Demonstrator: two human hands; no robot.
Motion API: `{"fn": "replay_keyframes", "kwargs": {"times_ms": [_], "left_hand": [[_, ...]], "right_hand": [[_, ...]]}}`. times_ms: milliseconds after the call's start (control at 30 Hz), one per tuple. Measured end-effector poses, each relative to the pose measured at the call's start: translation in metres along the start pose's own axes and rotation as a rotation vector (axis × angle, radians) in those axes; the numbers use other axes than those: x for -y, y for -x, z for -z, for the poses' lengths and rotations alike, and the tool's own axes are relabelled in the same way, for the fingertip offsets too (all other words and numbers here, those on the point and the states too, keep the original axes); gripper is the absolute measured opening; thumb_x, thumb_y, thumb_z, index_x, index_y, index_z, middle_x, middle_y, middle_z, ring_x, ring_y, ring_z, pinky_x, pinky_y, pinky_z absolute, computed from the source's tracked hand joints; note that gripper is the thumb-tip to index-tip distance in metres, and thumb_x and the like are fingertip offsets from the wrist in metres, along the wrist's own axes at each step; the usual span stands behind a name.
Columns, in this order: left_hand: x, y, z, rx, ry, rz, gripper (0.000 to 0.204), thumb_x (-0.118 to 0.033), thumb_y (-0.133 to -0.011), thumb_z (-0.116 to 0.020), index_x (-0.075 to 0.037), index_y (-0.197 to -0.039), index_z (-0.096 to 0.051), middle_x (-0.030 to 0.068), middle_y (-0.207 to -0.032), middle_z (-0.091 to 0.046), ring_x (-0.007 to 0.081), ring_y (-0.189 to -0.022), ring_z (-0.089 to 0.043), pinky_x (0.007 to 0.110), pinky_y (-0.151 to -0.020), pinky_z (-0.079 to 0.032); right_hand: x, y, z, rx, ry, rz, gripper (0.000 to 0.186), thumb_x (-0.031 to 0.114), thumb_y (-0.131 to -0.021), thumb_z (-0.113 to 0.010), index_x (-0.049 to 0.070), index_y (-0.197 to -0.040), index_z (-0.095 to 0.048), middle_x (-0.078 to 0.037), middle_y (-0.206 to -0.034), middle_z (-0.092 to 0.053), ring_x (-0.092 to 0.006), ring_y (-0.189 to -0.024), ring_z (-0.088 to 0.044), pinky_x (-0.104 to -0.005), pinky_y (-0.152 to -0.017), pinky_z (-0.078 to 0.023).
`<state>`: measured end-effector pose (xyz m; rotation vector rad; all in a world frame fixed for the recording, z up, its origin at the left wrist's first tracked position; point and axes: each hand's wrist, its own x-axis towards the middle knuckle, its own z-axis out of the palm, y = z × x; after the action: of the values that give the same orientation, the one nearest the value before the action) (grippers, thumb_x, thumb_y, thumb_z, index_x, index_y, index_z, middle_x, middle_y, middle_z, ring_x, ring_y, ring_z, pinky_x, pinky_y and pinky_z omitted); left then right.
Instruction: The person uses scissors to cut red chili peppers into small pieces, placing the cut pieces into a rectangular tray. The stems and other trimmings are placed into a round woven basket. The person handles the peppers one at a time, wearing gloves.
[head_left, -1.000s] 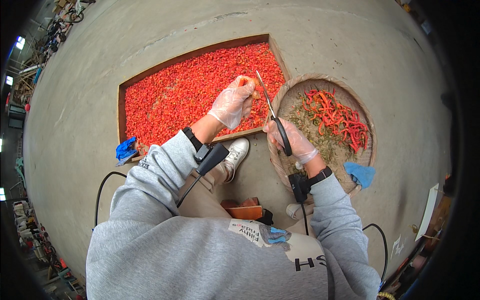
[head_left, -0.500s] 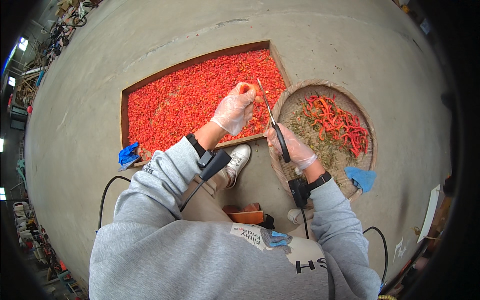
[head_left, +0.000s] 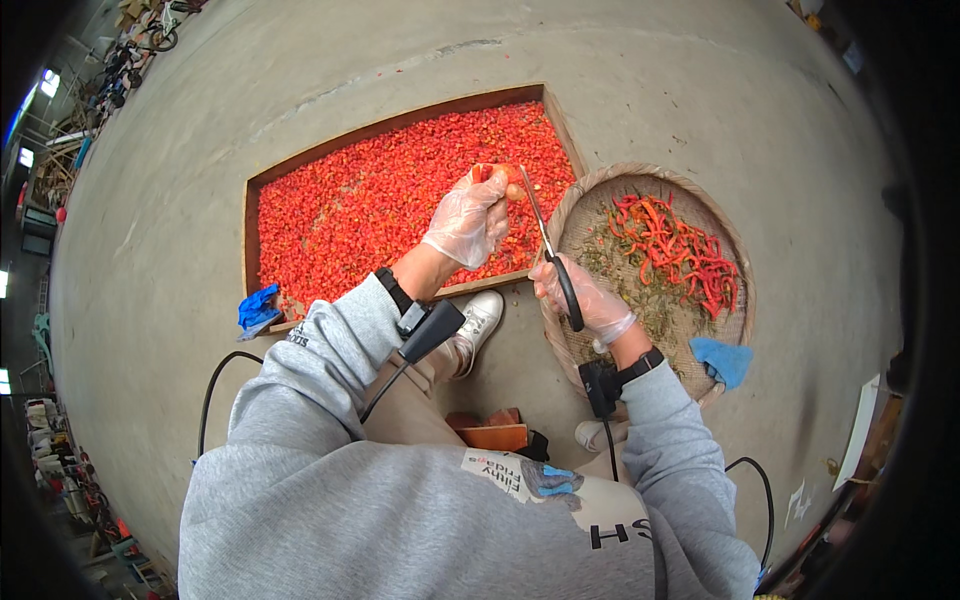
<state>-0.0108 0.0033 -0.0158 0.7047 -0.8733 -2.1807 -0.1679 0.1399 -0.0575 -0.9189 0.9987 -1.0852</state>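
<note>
My left hand (head_left: 470, 220), in a clear plastic glove, pinches a red pepper piece (head_left: 500, 172) above the wooden tray (head_left: 250, 230) full of chopped red pepper. My right hand (head_left: 585, 300), also gloved, grips long scissors (head_left: 548, 240) with black handles, their blades pointing up at the pepper piece beside my left fingertips. Under my right hand is a round woven basket (head_left: 739, 243) holding whole red chillies (head_left: 670, 245) and green stems (head_left: 645, 315).
A blue bag (head_left: 258, 310) lies at the tray's near left corner, a blue cloth (head_left: 722, 358) on the basket's rim. My feet stand on concrete floor (head_left: 150, 300), with a small orange-brown box (head_left: 490, 436) between them. Assorted clutter lines the far left edge.
Over the last second the whole scene has shifted slightly down in the view. The scissor blades now sit a little closer to the pepper piece in my left hand.
</note>
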Motion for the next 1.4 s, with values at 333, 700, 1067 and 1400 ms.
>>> {"fn": "replay_keyframes", "kwargs": {"times_ms": [333,700,1067,1400], "left_hand": [[0.006,0.005,-0.009,0.087,-0.034,0.034,0.019,-0.025,-0.092,-0.059,-0.010,-0.084,-0.051,-0.0024,-0.065,-0.048,0.0070,-0.042,-0.032,0.022,-0.039,-0.027],[-0.004,-0.006,0.015,-0.193,-0.357,-0.026,0.024,-0.035,-0.091,-0.058,-0.018,-0.088,-0.042,-0.0053,-0.062,-0.039,0.0061,-0.045,-0.033,0.024,-0.037,-0.026],[-0.019,-0.002,0.019,-0.057,-0.256,-0.029,0.046,-0.046,-0.094,-0.050,-0.012,-0.125,-0.053,-0.0048,-0.069,-0.043,0.0050,-0.046,-0.028,0.023,-0.042,-0.024],[-0.021,0.013,-0.005,0.006,-0.331,-0.031,0.055,-0.030,-0.090,-0.055,-0.011,-0.139,-0.040,-0.0058,-0.058,-0.033,0.0069,-0.046,-0.033,0.024,-0.042,-0.030]], "right_hand": [[0.007,-0.001,-0.005,-0.052,0.260,0.098,0.029,0.036,-0.091,-0.056,0.007,-0.093,-0.052,0.000,-0.081,-0.048,-0.0087,-0.074,-0.045,-0.0226,-0.070,-0.039],[0.010,0.001,0.002,-0.135,0.417,0.043,0.019,0.023,-0.090,-0.058,0.004,-0.090,-0.059,0.004,-0.073,-0.051,-0.0054,-0.059,-0.044,-0.0214,-0.054,-0.039],[-0.011,-0.006,0.005,-0.100,0.091,-0.057,0.011,0.009,-0.082,-0.061,0.008,-0.086,-0.050,-0.002,-0.082,-0.054,-0.0115,-0.072,-0.051,-0.0262,-0.071,-0.043],[-0.006,-0.006,0.006,-0.019,0.029,-0.102,0.020,0.017,-0.087,-0.056,0.006,-0.103,-0.053,0.000,-0.079,-0.053,-0.0078,-0.067,-0.048,-0.0205,-0.064,-0.041]]}}
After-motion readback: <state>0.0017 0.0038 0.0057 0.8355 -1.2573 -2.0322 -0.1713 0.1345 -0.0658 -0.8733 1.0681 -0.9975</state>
